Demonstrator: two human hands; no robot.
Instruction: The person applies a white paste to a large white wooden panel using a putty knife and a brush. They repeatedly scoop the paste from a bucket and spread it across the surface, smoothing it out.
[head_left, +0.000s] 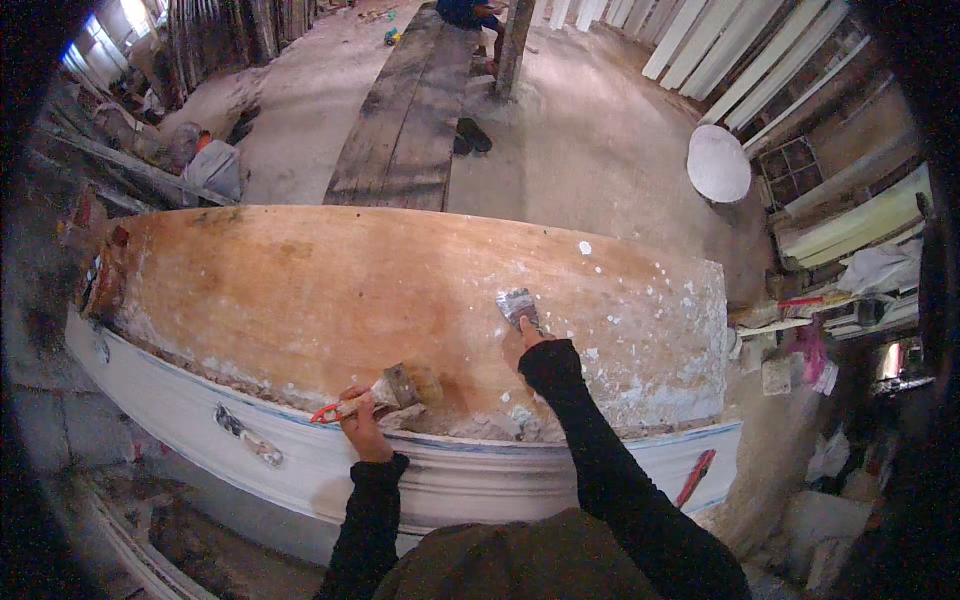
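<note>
My left hand [366, 432] is closed around the handle of a wide paintbrush [398, 387], whose bristles are over the near edge of a wooden board [310, 290]. A red part of the brush's handle sticks out to the left of my fingers. Farther right, my right hand [520, 345] grips a putty knife [516, 304], its whitish-smeared blade lying on or just above the board. Along the board's near side runs a long white moulding [480, 475]. Grey-white crumbs [495, 425] have gathered between the two. White splatters dot the board's right part.
A red-handled tool [694, 478] rests at the moulding's right end; a metal fitting [240, 434] shows at its left. Dark planks [400, 130] stretch away beyond the board. A person [478, 18] sits far off beside a post [515, 45]. At right stands a round white object [718, 163].
</note>
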